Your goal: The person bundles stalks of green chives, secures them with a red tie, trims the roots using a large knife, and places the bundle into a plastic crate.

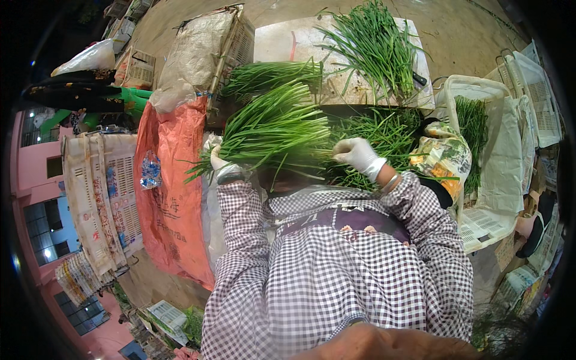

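Observation:
A bundle of long green leafy stalks, probably garlic chives [279, 130], lies across in front of me, pale ends to the right. My left hand [223, 165], in a white glove, is closed around its leafy end. My right hand [357, 155], gloved too, is at the pale ends with its fingers curled; whether it pinches a stalk I cannot tell. Loose green stalks [378, 130] lie beneath and beyond the right hand. Further off, another bunch [270, 76] lies beside a white board [288, 38], and a larger heap of stalks [375, 49] rests on the board.
A black-handled knife [419, 79] lies on the board's right side. At right stands a white plastic crate [490, 225] with greens inside, a patterned cloth or bag [443, 153] near it. A red woven sack [173, 193] and a white crate [99, 193] stand at left.

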Tool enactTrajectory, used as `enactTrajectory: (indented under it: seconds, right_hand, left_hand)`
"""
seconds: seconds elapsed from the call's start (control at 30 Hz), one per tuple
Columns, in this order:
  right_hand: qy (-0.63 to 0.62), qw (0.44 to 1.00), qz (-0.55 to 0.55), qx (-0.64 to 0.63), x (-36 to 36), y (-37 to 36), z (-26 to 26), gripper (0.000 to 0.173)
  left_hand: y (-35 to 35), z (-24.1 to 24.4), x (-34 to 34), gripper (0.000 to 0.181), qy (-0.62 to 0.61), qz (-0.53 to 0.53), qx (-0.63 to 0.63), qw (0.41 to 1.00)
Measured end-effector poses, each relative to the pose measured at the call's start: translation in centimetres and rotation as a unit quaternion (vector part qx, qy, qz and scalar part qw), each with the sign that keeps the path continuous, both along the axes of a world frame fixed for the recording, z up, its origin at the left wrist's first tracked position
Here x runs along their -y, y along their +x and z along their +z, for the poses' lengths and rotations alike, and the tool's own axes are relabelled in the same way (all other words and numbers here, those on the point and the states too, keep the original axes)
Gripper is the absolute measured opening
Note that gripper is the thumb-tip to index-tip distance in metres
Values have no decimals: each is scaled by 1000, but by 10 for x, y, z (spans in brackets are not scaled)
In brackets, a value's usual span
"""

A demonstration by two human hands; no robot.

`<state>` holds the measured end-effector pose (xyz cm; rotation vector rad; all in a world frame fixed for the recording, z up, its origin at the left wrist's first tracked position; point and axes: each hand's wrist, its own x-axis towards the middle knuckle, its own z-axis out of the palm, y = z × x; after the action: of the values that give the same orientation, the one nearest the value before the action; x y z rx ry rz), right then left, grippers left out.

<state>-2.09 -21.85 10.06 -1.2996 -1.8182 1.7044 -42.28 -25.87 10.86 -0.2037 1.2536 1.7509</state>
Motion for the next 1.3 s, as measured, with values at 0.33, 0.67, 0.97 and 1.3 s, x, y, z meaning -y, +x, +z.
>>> enactTrajectory:
  seconds: [0.33, 0.67, 0.97, 1.3]
  right_hand:
    - [389, 920, -28, 25, 9, -2, 67, 40]
    - [524, 850, -6, 57, 10, -39, 51, 13]
    - [550, 832, -11, 67, -16, 2, 49, 5]
    - [357, 921, 34, 153, -19, 42, 61, 19]
  left_hand:
    - [12, 13, -3, 27, 5, -9, 25, 1000]
    - [-5, -7, -2, 32, -12, 21, -46, 999]
    - [-6, -10, -1, 34, -20, 20, 13, 1000]
    - [6, 0, -1, 37, -32, 0, 26, 999]
